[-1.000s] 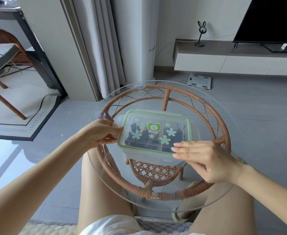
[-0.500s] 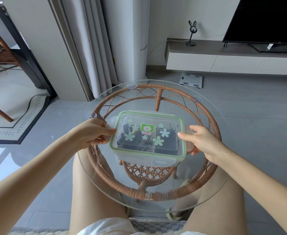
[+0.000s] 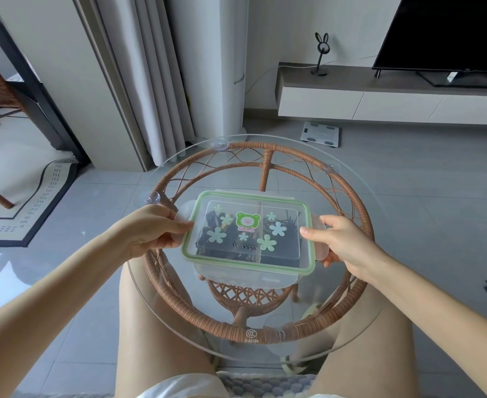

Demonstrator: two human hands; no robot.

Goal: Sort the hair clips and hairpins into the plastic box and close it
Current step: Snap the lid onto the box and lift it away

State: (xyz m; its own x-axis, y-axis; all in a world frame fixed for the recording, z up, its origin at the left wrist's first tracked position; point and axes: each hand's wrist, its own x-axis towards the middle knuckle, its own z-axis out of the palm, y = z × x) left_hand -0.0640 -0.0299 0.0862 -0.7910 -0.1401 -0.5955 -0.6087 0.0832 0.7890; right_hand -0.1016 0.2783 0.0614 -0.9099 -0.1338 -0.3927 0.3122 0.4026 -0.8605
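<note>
- plastic box (image 3: 248,234) sits mid-frame on round glass surface (image 3: 360,179), green-rimmed lid (image 3: 196,242) on, dark hair clips and hairpins (image 3: 222,239) inside
- left hand (image 3: 147,229) at box's left end, grip pinching the left latch flap (image 3: 183,216)
- right hand (image 3: 342,242) at box's right end, thumb on lid edge, fingers curled under right latch flap (image 3: 319,239)
- box lies between both grips, front flap (image 3: 245,278) lowered

Plastic box (image 3: 248,254) on glass table (image 3: 351,334)
</note>
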